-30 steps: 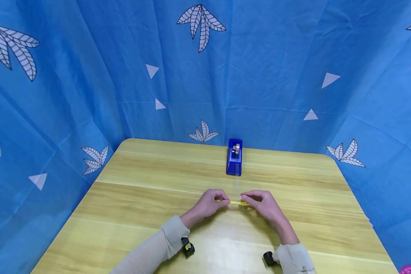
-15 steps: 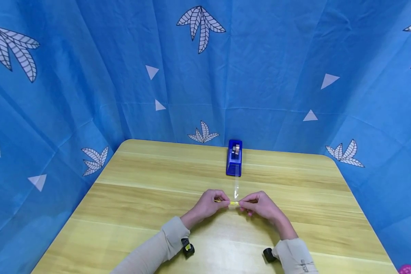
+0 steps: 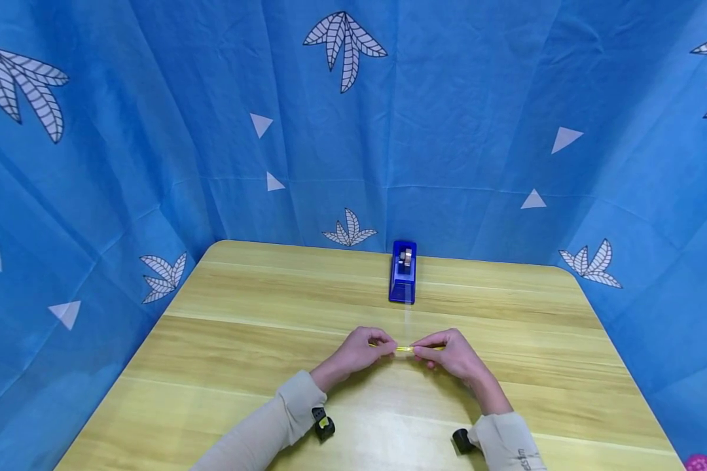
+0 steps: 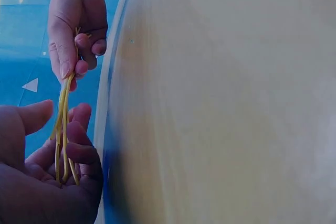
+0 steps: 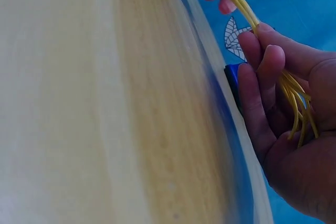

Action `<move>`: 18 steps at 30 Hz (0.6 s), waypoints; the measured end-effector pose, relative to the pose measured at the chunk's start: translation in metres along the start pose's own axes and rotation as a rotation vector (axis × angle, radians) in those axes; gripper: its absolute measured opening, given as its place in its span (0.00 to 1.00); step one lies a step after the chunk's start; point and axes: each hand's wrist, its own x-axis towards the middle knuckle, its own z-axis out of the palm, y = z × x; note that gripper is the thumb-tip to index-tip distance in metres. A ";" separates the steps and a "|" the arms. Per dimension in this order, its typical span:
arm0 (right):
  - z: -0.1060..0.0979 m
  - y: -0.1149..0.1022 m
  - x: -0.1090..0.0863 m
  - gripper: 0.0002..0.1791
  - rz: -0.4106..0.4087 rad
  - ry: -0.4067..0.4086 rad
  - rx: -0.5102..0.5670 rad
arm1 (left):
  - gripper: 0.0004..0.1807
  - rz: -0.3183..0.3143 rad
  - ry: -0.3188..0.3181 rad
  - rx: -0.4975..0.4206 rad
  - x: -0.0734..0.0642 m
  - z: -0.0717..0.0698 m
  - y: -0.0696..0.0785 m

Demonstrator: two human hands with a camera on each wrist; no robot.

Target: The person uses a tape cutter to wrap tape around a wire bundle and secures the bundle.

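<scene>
- Left hand: thumb and fingers together, pinching one side of the yellow strands; the right wrist view shows them as thin, flexible and cord-like.
- Right hand: also clamped on the yellow strands, thumb against fingers; a short length runs between the two hands, and loose ends lie within the right palm.
- Just beyond the right fingertips, a narrow strip of clear, glossy tape runs away to the blue dispenser; I cannot tell whether its near end sticks to the strands.
- The dispenser, smooth and tapered, stands straight ahead of the hands by the far edge of the counter; a small roll sits in its far half.
- Dark lettering marks the right sleeve, behind the right hand; too small to read surely.
- Pale wood grain spreads well out to either side of both hands; the far corners are rounded; a blue curtain with white leaves and triangles hangs beyond.
</scene>
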 end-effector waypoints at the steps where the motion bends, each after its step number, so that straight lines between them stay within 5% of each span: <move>1: 0.000 0.000 0.000 0.13 -0.002 0.003 -0.002 | 0.07 -0.004 -0.002 -0.006 0.000 0.000 0.001; 18: -0.004 -0.002 0.000 0.23 -0.024 0.012 0.034 | 0.03 0.055 0.008 -0.008 0.002 0.001 0.004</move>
